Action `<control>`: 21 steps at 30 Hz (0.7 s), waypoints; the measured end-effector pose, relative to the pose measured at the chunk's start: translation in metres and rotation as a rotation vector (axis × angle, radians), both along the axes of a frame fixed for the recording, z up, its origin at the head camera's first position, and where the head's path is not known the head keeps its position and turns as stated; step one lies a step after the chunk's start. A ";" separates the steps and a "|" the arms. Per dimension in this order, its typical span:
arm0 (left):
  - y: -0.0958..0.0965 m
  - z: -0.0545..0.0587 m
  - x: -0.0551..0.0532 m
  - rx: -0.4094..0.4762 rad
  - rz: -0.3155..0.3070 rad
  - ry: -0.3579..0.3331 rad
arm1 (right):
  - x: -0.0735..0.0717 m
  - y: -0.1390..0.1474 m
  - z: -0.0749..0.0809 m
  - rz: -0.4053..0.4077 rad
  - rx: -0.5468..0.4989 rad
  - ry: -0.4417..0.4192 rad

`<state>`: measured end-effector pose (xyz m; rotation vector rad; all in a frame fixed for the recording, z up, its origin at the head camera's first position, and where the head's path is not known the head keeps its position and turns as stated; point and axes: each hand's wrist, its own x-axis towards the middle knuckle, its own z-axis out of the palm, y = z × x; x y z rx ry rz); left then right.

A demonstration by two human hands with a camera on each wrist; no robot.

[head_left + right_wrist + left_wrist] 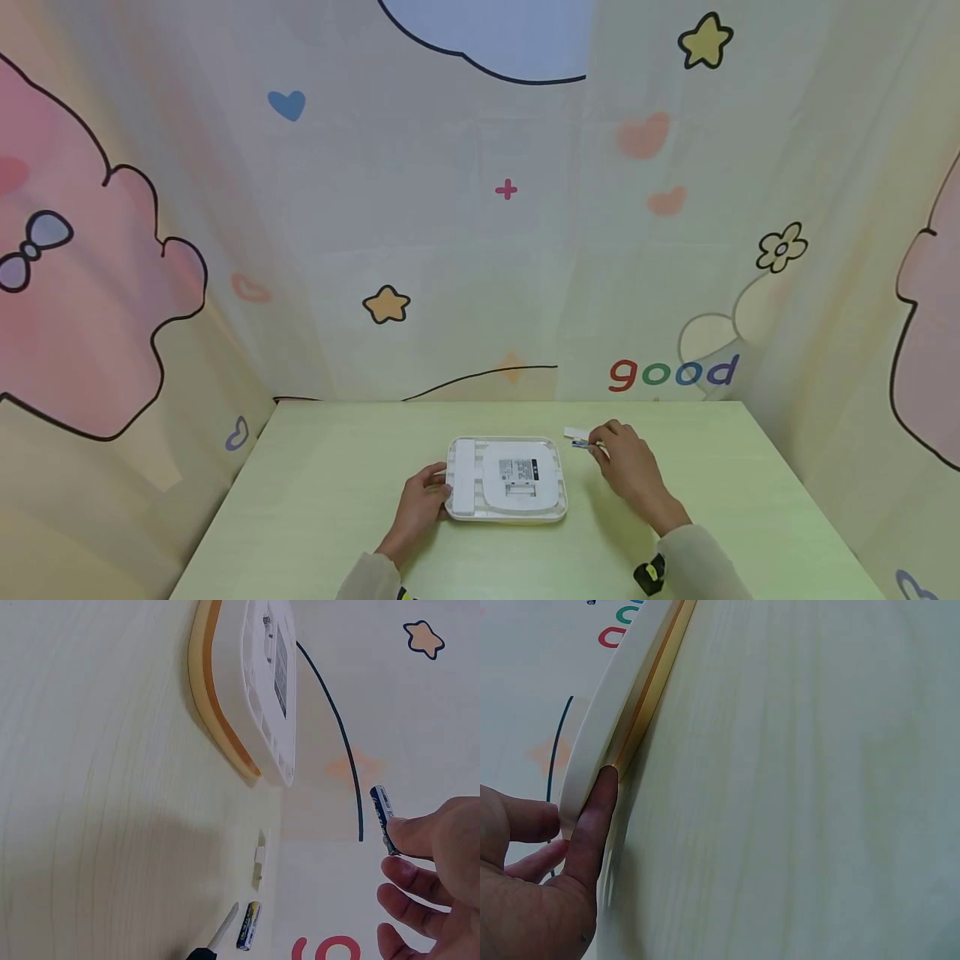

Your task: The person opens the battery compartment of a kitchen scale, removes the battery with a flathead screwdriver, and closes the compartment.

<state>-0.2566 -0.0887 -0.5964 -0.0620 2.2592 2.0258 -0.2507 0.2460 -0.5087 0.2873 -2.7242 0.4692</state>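
Observation:
A flat white device [465,479] with rounded corners lies on the table, its underside up, showing a label and a small battery compartment [521,491]. Its left edge is gripped by my left hand [418,504], with fingers and thumb on either side of the rim [592,761]. To the right of the device, my right hand [630,467] is raised above the table. Between its thumb and fingertips it pinches a slim battery [381,806]. A second battery [249,926] lies on the tabletop in the right wrist view.
Beside the loose battery is a screwdriver [225,926] with a black handle, partly cut off by the frame. A small white piece [259,859] lies near the device. Behind the table [337,467] hangs a printed curtain [450,208].

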 end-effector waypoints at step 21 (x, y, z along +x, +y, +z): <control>0.001 0.005 0.002 0.005 0.007 -0.016 | -0.020 0.033 -0.027 -0.123 -0.042 -0.121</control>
